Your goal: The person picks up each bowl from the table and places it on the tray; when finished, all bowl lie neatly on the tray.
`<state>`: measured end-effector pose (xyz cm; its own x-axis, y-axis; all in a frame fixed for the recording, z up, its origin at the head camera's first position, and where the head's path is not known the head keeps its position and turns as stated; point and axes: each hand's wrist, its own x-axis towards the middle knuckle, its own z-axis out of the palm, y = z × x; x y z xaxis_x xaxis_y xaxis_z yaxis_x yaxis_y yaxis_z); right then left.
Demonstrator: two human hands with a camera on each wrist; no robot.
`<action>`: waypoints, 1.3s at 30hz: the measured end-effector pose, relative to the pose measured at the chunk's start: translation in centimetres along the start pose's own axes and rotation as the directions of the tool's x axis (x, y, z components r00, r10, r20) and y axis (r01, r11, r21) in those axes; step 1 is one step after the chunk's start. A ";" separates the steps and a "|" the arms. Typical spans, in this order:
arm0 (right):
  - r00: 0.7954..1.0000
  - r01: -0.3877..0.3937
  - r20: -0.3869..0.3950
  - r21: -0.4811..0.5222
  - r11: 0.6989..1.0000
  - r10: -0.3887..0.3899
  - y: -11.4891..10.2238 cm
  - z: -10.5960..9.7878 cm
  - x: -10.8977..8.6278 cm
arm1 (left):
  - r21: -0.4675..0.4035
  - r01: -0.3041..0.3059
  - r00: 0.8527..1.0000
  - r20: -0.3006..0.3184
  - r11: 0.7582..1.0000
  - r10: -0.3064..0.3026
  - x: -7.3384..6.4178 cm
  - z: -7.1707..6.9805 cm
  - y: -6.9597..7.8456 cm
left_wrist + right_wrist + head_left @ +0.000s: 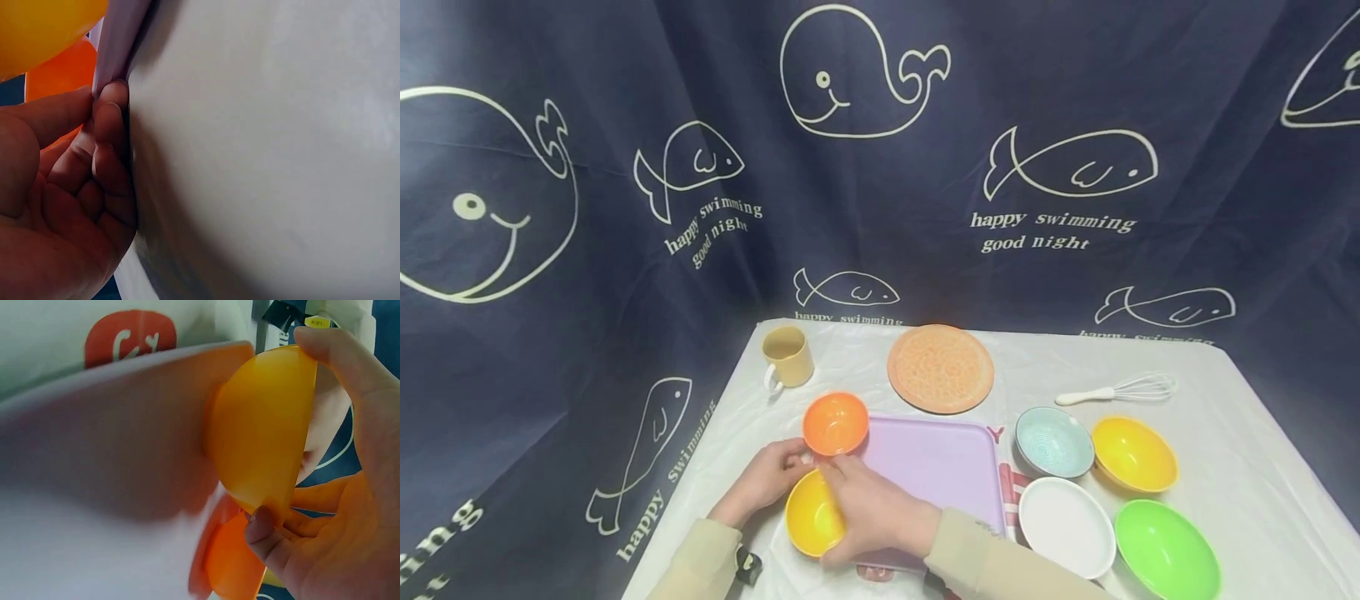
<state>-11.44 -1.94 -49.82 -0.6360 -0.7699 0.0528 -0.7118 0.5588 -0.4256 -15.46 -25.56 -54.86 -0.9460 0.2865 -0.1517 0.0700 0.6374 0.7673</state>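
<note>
At the left end of the purple tray (pixel 936 458), my right hand (pixel 883 510) holds a small yellow bowl (pixel 808 517) by its rim. The right wrist view has the thumb on one side of that bowl (pixel 265 419) and a fingertip on the opposite side, its base close to the tray surface. My left hand (pixel 769 477) pinches the tray's left edge (pixel 119 44) between thumb and fingers, as the left wrist view shows. An orange bowl (pixel 837 423) sits at the tray's far left corner, just beyond both hands.
Behind stand a tan mug (pixel 788 357) and a round orange-brown mat (pixel 940 369). Right of the tray are a light blue bowl (pixel 1054 442), another yellow bowl (pixel 1133 454), a white bowl (pixel 1066 527) and a green bowl (pixel 1168 550). A whisk (pixel 1116 390) lies behind them.
</note>
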 end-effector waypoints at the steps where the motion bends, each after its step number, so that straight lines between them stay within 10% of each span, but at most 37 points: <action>1: 1.000 0.004 -0.001 0.003 1.000 -0.004 -0.2 0.0 0.1 | -0.013 0.016 1.000 0.007 1.000 -0.016 0.0 0.0 0.0; 17: 0.999 0.046 -0.010 -0.028 0.999 -0.046 -1.1 0.4 0.0 | -0.066 0.142 0.989 0.048 0.988 -0.139 0.2 -0.4 0.9; 39: 0.999 0.026 -0.038 -0.027 0.999 -0.027 -0.8 -0.4 -1.2 | -0.061 0.155 0.987 0.051 0.986 -0.152 0.5 -0.1 1.0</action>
<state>-10.26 -1.36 -49.21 -0.6273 -0.7725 0.0984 -0.7359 0.5467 -0.3995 -15.85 -24.83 -54.10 -0.9283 0.2223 -0.2982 -0.0972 0.6289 0.7714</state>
